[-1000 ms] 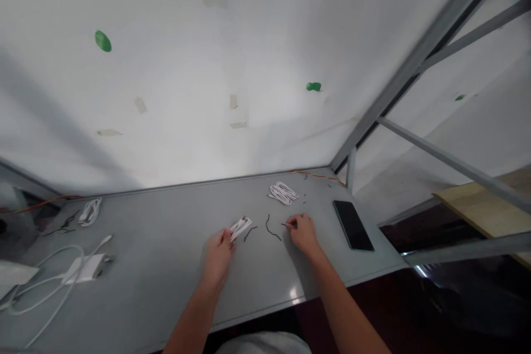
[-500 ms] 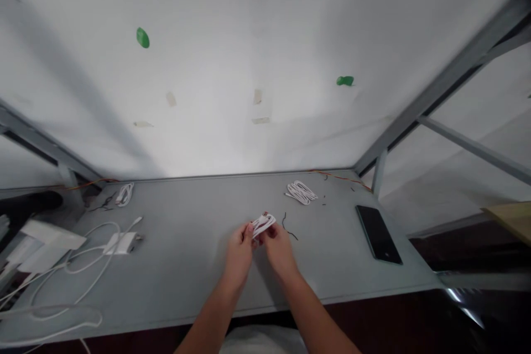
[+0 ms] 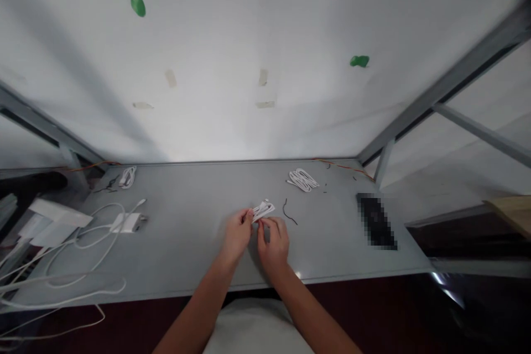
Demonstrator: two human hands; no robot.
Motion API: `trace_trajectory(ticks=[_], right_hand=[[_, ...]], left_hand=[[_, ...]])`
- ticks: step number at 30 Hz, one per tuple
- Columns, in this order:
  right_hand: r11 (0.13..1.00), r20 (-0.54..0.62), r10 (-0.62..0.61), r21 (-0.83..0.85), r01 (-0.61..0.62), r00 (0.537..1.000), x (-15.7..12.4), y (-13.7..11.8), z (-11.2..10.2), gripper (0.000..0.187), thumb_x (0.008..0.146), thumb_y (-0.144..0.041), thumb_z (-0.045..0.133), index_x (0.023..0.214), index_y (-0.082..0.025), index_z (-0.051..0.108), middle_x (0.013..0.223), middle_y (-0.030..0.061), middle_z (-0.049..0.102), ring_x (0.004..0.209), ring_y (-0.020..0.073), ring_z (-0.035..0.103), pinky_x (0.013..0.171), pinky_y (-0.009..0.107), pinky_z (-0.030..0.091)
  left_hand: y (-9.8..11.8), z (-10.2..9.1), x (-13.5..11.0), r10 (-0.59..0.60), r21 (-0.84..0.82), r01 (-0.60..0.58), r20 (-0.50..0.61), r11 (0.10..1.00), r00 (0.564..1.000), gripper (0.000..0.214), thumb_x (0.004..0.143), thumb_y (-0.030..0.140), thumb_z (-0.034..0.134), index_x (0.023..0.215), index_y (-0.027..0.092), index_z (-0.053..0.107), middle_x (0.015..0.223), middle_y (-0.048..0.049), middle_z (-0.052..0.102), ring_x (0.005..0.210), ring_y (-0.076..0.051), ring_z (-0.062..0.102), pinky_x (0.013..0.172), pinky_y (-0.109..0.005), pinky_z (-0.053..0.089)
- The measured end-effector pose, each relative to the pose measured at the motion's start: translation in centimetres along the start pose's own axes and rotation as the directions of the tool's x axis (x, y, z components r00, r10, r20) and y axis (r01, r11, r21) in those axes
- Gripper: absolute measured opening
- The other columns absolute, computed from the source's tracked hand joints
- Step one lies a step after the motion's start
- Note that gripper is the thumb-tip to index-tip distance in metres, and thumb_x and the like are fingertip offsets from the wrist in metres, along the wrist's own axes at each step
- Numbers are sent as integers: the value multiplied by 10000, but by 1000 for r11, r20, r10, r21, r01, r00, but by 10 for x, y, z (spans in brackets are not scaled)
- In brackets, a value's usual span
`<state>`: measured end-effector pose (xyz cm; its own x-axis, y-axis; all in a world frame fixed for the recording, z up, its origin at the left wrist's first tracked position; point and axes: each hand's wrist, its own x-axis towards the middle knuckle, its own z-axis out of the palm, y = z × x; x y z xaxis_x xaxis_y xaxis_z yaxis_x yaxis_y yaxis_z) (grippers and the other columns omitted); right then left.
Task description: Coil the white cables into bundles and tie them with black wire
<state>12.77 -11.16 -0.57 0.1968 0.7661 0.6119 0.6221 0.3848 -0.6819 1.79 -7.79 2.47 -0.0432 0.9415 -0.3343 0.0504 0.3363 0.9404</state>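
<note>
A small coiled bundle of white charging cable [image 3: 264, 209] is held just above the grey tabletop, near its middle. My left hand [image 3: 239, 230] pinches the bundle's left end between thumb and fingers. Curled in close from the other side, my right hand [image 3: 274, 239] has its thumb and fingertips together at the bundle's lower edge; the exact strand under them is too small to make out. A thin black twist tie [image 3: 289, 213] lies right of the hands. Beyond it rests a larger coiled white cable [image 3: 303, 180].
A third coiled cable [image 3: 128, 177] lies at the back left. A white charger plug [image 3: 128, 222] with loose cord and a white power strip [image 3: 60, 215] occupy the left side. A dark, pixelated phone [image 3: 376, 221] lies on the right. The grey table [image 3: 186, 254] meets a white wall behind.
My right hand has shifted down from the bundle's right side to its lower edge, fingers more curled. My left hand keeps its hold. The camera view has tilted slightly downward.
</note>
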Motion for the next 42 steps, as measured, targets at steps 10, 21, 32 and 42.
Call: trace_trajectory(ticks=[10, 21, 32, 42], right_hand=[[914, 210, -399, 10, 407, 892, 21, 27, -13, 317, 1016, -53, 479, 1140, -214, 722, 1039, 100, 752, 954, 228, 699, 861, 382, 596], [900, 611, -357, 22, 435, 707, 34, 36, -18, 405, 901, 38, 465, 1160, -142, 719, 1287, 188, 726, 1024, 249, 722, 894, 379, 609], [847, 643, -414, 13, 532, 644, 37, 32, -24, 312, 961, 20, 477, 1075, -151, 711, 1006, 121, 726, 887, 223, 681, 761, 316, 557], [907, 576, -286, -96, 410, 766, 34, 23, -14, 311, 899, 53, 493, 971, -187, 676, 903, 77, 674, 848, 242, 623, 779, 356, 522]], left_hand=[[0, -10, -2, 161, 371, -145, -12, 917, 987, 331, 999, 375, 500, 1009, 178, 767, 840, -68, 753, 733, -188, 685, 710, -295, 518], [3, -22, -5, 259, 709, -311, 185, 633, 948, 326, 1021, 182, 461, 1094, 192, 779, 1124, -119, 817, 1028, -246, 764, 966, -388, 582], [18, -32, -8, 186, 726, -391, 349, 566, 918, 290, 921, 99, 592, 1151, 177, 749, 1177, -112, 788, 1097, -238, 735, 1016, -377, 560], [15, -33, -7, 270, 795, -477, 398, 375, 877, 247, 983, 58, 524, 1039, 153, 746, 1031, -106, 728, 1016, -231, 698, 944, -378, 561]])
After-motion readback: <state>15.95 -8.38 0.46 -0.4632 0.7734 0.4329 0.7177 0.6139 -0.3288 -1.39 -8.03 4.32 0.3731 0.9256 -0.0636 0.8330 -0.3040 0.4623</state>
